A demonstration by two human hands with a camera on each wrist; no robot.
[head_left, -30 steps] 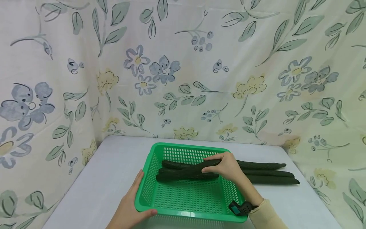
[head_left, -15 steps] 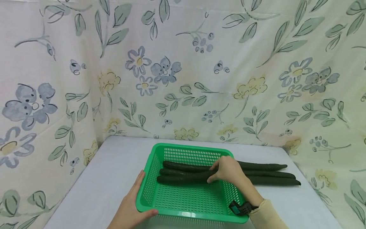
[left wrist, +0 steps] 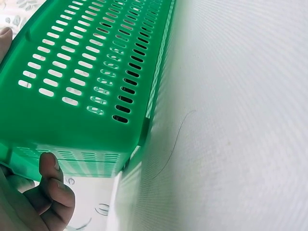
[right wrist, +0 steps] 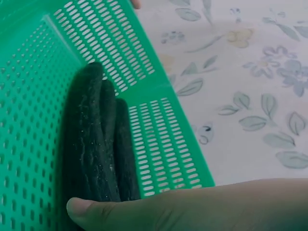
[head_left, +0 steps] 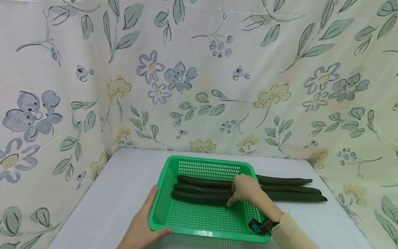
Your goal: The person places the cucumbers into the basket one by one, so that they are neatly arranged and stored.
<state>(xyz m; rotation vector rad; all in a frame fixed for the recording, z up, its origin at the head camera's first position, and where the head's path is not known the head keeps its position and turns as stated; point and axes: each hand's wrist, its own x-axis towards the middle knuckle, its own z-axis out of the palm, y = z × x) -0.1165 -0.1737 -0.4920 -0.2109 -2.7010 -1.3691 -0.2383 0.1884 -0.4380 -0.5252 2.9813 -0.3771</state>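
Around the near left corner of a green basket point(head_left: 202, 232), the left hand point(head_left: 140, 226) lies spread, thumb on the near rim; only the left wrist view shows other fingers loosely bent outside the left wall. Inside, the right hand point(head_left: 246, 189) grips the right end of the nearest cucumber point(head_left: 200, 197); the right wrist view adds its thumb against bumpy skin. A second ago that cucumber slanted across two other cucumbers point(head_left: 199, 189); now it lies beside them. Right of the basket, three more cucumbers point(head_left: 296, 196) rest on the white table point(head_left: 109, 200), before a floral cloth point(head_left: 211, 128).
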